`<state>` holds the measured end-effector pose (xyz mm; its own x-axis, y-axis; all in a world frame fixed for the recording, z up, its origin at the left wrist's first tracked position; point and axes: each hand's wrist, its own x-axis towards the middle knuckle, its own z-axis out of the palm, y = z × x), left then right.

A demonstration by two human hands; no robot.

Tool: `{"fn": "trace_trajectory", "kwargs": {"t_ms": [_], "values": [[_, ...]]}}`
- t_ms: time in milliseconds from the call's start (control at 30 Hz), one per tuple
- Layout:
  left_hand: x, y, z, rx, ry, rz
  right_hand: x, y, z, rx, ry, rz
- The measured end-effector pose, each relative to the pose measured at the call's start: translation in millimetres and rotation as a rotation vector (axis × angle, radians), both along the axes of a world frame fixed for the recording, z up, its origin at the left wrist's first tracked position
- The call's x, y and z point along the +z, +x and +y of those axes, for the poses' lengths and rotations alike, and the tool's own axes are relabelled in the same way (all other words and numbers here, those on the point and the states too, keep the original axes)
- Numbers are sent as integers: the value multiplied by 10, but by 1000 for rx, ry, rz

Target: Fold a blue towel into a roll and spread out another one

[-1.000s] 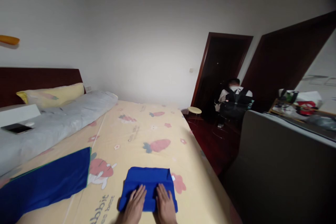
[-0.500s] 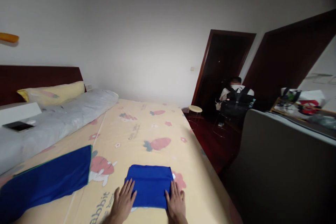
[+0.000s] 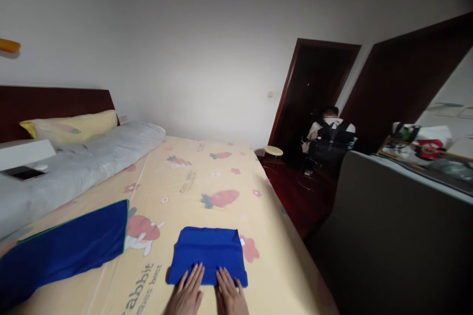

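Observation:
On the bed lies a folded blue cloth (image 3: 209,246), roughly rectangular, with a small white tag at its right edge. My left hand (image 3: 189,290) rests on its near edge, left of the middle, fingers stretched out. Beside it, my right hand (image 3: 231,291) lies on the same near edge with its fingers extended too. Neither hand grips the cloth. To the left, a second blue cloth (image 3: 74,251) with green edging is spread in a long strip, apart from both hands.
The bed (image 3: 185,157) has a yellow printed sheet. A grey bundled quilt (image 3: 99,157) lies along the left, with a phone (image 3: 25,173) on it, and a yellow pillow (image 3: 74,124) behind. Beyond the bed's right side are a stool (image 3: 273,151), a seated person (image 3: 328,138) and a dark panel (image 3: 388,216).
Both hands have moved from the folded cloth's left and right sides to its near edge, closer together. The folded cloth's near edge looks wider. The other cloth has stayed in place.

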<state>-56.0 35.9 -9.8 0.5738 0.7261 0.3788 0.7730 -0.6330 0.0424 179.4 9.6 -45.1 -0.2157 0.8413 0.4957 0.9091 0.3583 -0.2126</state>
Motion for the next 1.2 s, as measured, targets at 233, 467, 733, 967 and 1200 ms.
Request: {"fn": "trace_trajectory", "kwargs": {"t_ms": [233, 467, 733, 967, 1200], "values": [[-62, -596, -14, 178, -23, -16, 133, 579, -139, -89, -202, -60], [120, -579, 228, 201, -121, -30, 526, 479, 56, -46, -153, -3], [132, -583, 211, 225, -241, -7, 748, 440, -13, 13, -342, 71], [81, -176, 237, 463, -245, 83, 352, 164, 139, -204, -134, 49], [-270, 158, 327, 95, -91, 13, 153, -430, 293, 40, -57, 108]]}}
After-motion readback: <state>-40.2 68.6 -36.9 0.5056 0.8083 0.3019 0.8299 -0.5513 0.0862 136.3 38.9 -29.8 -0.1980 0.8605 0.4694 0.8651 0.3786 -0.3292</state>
